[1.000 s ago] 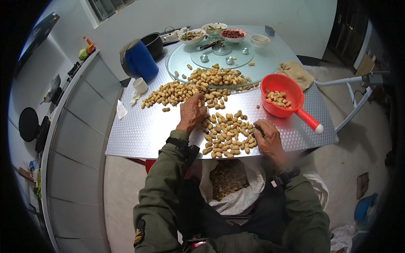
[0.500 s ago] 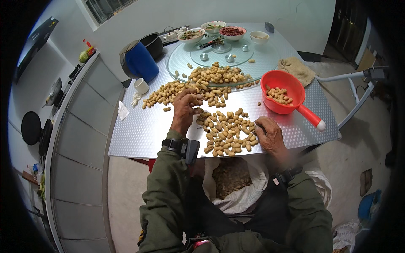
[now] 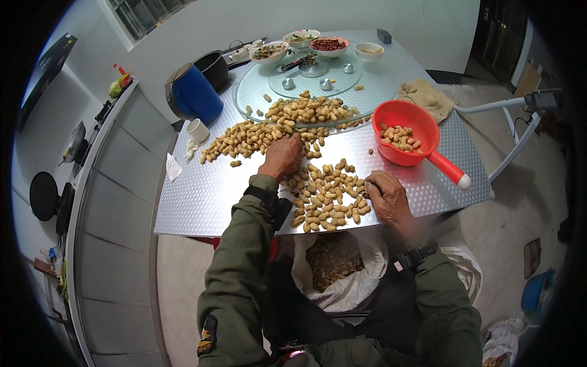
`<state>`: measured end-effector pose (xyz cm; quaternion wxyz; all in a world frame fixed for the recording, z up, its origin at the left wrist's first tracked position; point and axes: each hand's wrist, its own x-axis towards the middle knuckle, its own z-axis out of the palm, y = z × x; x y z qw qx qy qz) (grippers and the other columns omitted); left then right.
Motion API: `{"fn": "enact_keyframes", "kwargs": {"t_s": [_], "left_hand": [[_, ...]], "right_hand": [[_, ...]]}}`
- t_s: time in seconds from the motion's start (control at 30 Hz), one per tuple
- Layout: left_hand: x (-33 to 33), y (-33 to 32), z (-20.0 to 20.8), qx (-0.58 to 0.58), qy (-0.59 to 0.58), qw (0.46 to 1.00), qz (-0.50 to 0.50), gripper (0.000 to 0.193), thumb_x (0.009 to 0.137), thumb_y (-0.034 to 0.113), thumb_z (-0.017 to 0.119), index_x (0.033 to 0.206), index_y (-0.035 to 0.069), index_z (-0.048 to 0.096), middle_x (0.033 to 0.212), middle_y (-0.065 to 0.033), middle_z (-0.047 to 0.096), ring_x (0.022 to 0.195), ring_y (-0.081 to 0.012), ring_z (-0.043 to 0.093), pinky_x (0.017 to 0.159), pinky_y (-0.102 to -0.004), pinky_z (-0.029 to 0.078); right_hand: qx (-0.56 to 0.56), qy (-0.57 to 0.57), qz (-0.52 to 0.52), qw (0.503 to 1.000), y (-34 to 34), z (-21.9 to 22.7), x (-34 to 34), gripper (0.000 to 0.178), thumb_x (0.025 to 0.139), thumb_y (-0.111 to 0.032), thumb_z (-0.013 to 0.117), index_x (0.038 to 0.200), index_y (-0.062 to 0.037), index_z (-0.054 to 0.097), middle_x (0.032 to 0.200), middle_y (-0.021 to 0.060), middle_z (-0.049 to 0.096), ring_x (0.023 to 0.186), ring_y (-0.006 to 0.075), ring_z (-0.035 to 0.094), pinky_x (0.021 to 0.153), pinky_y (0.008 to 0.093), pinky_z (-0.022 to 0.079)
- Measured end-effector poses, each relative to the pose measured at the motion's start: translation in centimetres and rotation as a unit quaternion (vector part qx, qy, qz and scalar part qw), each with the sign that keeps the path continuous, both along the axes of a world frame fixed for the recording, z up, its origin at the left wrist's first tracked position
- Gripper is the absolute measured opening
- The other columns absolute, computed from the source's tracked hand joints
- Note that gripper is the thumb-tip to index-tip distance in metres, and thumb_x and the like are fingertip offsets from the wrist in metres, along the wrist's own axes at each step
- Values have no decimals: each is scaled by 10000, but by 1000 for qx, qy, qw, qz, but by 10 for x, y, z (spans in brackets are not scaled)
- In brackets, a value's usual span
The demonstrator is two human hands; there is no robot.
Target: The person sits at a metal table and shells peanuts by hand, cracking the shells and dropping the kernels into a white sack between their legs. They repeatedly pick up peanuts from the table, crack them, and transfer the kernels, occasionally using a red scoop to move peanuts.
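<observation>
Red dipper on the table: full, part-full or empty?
Part-full: peanuts lie inside the red dipper, well below its rim, with bare inner wall above.

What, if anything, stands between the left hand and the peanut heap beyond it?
Nothing visible. The left hand is at the near edge of the peanut heap; whether it touches is unclear. The blue container stands farther left, off that path.

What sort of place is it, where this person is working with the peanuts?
Probably a home kitchen or dining area: bowls of food stand on a glass turntable, and a metal pan sits along the counter at left.
</observation>
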<state>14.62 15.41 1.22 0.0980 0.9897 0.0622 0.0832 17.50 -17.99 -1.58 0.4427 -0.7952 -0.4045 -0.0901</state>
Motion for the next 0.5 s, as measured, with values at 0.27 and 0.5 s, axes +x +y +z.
{"fn": "enact_keyframes", "kwargs": {"t_s": [0.27,0.5], "left_hand": [[5,10,-10,13,15,1000,-20,147,965,132,585,1042,7,581,890,-244,685,854,-439,686,757,-549,544],[-8,11,-2,-119,-13,992,-44,317,883,217,717,1108,4,650,910,-169,685,765,-310,632,706,-448,525]], "right_hand": [[12,0,0,1000,0,-1,0,123,969,-89,633,1010,12,691,1012,163,702,992,358,665,916,468,507],[17,20,-2,1000,-3,-2,1,141,966,-95,644,1023,25,692,1021,179,704,983,361,674,902,466,520]]}}
